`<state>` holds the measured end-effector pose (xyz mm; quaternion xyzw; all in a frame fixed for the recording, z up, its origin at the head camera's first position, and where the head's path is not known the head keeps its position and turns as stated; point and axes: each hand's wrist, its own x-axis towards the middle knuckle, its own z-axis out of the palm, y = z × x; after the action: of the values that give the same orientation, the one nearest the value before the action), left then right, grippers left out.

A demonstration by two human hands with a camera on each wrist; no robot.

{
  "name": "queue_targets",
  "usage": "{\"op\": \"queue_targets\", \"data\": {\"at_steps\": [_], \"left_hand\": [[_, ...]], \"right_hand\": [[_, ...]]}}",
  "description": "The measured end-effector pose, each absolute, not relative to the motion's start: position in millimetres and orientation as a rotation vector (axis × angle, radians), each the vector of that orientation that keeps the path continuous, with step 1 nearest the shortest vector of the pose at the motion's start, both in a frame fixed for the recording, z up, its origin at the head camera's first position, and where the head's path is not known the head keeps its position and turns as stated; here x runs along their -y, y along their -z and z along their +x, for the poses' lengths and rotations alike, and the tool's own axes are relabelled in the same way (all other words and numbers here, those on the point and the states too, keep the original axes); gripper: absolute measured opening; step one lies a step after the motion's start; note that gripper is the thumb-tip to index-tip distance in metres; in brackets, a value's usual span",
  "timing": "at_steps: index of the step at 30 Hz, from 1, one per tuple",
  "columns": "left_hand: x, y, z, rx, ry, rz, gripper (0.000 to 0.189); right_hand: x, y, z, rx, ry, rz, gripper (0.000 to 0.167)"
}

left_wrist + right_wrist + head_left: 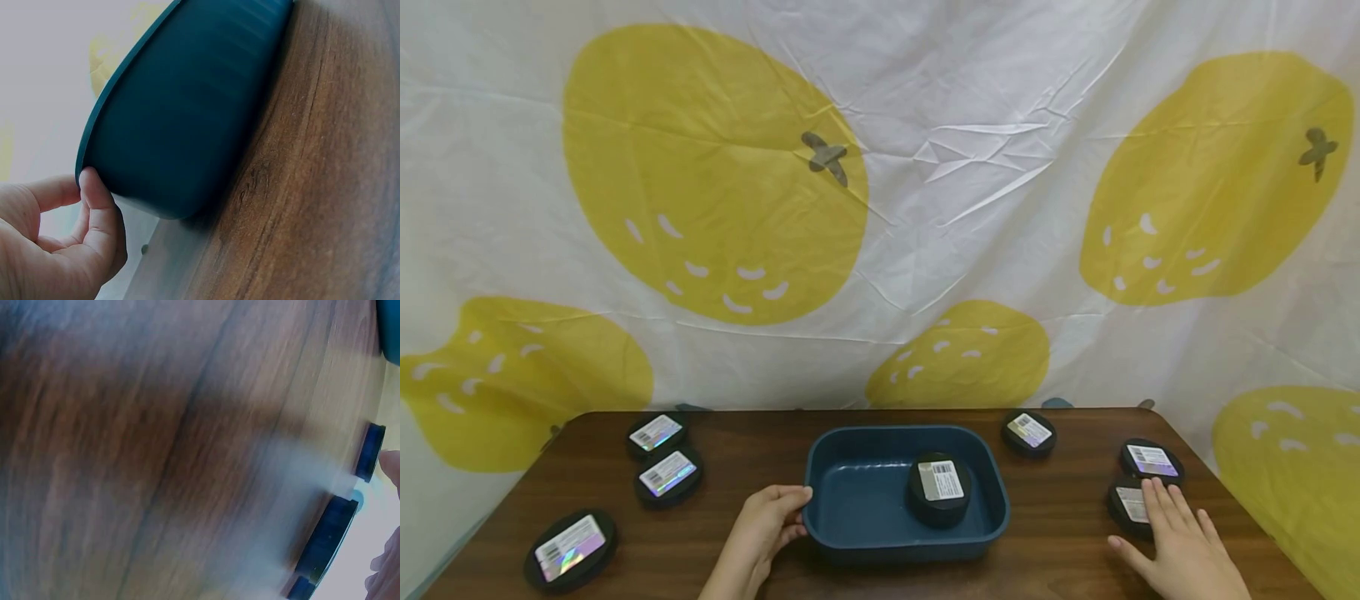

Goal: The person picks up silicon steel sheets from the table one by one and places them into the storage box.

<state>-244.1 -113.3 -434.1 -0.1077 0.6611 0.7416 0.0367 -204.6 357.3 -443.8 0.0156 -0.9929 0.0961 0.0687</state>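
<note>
My left hand (763, 529) pinches the left rim of a dark blue rectangular tub (842, 546) between thumb and fingers. The left wrist view shows this grip on the tub (169, 125) from the side. Inside the tub, toward its right, lies a round black tin (937, 512) with a white barcode label. At the right, my right hand (1187, 546) reaches with straight fingers over the edge of another black tin (1122, 502), partly covering it. Whether they touch is hard to tell. A further tin (1152, 460) lies just behind that one.
Another labelled tin (1028, 433) lies behind the tub's right corner. On the left are a back tin (657, 435), one close in front of it (668, 477), and a nearer tin (571, 550). A lemon-print cloth (925, 208) hangs behind the brown table (737, 450).
</note>
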Motion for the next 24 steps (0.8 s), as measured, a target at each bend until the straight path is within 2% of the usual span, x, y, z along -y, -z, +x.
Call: {"op": "queue_targets", "data": {"at_steps": [8,24], "left_hand": [[113,435,-244,-2.022,-2.292,-0.338,0.02],[113,434,-244,-2.013,-2.293,-0.335,0.02]], "right_hand": [[-369,447,-210,2.975,-0.223,0.022,0.098],[-374,445,-220,2.942,-0.459,-0.124,0.107]]}}
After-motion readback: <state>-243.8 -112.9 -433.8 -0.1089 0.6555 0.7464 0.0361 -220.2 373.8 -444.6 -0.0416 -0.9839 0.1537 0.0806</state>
